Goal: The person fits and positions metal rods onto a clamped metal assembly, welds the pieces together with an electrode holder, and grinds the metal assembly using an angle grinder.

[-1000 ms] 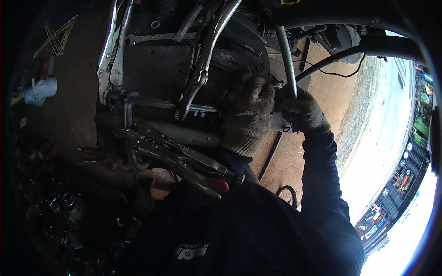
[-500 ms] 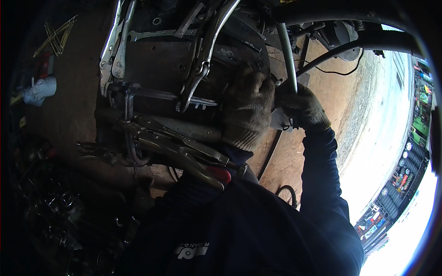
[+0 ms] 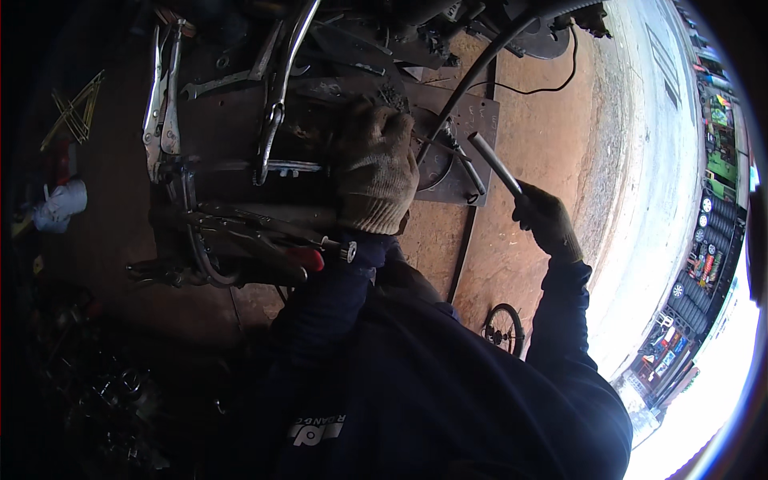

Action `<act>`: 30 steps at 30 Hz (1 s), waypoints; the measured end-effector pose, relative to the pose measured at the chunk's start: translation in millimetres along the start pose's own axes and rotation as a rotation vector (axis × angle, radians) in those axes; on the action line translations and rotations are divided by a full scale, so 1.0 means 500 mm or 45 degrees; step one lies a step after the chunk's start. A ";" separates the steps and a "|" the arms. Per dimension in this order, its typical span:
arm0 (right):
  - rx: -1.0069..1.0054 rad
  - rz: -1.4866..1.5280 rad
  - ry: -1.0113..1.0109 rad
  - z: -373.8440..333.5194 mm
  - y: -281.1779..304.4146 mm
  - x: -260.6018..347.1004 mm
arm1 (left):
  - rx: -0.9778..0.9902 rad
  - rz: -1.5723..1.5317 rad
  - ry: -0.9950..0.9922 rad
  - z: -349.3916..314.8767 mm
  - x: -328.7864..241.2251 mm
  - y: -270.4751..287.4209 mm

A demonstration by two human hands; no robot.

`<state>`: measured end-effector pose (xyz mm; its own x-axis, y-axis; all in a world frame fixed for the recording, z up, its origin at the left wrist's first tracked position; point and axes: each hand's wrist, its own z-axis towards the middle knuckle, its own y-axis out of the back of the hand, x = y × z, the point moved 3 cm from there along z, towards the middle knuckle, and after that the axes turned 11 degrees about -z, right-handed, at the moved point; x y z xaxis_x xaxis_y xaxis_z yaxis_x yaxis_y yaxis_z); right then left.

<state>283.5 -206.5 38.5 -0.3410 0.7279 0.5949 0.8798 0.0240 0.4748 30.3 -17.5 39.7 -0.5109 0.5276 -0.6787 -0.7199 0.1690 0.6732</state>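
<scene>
My left hand (image 3: pixel 376 168), in a knitted work glove, is curled closed over the dark metalwork; whatever its fingers hold is hidden. Just left of it, locking pliers (image 3: pixel 276 104) with bright handles reach down to a clamp bar (image 3: pixel 292 167). Below these lie more locking pliers (image 3: pixel 264 226), near a C-shaped clamp frame (image 3: pixel 189 188). To the right, my gloved right hand (image 3: pixel 550 222) is wrapped round the lower end of a plain grey metal rod (image 3: pixel 494 162). The rod slants up and left, its upper end free, beside a dark metal plate (image 3: pixel 480 120).
Another pair of locking pliers (image 3: pixel 164 104) and a wrench (image 3: pixel 216 85) are at upper left. A thick black cable (image 3: pixel 480 68) crosses the top right. A spoked wheel (image 3: pixel 504 328) is low on the right. Thin yellowish rods (image 3: pixel 76 112) lie far left.
My right hand has moved down and right with the rod, away from my left hand. The view has shifted, uncovering the plate. My left hand remains closed over the metalwork.
</scene>
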 end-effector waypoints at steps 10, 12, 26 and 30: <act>0.048 -0.283 0.164 -0.083 0.096 -0.033 | -0.031 0.088 -0.061 -0.019 -0.107 -0.047; 0.061 -0.428 0.335 -0.088 0.106 0.002 | 0.062 0.135 -0.030 -0.024 -0.129 -0.049; 0.523 -0.294 0.268 -0.137 0.195 0.030 | 0.941 0.556 0.040 -0.011 -0.319 0.013; 0.522 -0.236 0.280 -0.140 0.193 0.008 | 0.978 0.593 -0.088 -0.013 -0.324 0.014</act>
<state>343.9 -249.2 132.0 -0.5268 0.5253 0.6683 0.8406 0.4385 0.3179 104.8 -106.9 152.7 -0.6253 0.7263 -0.2854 0.0785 0.4224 0.9030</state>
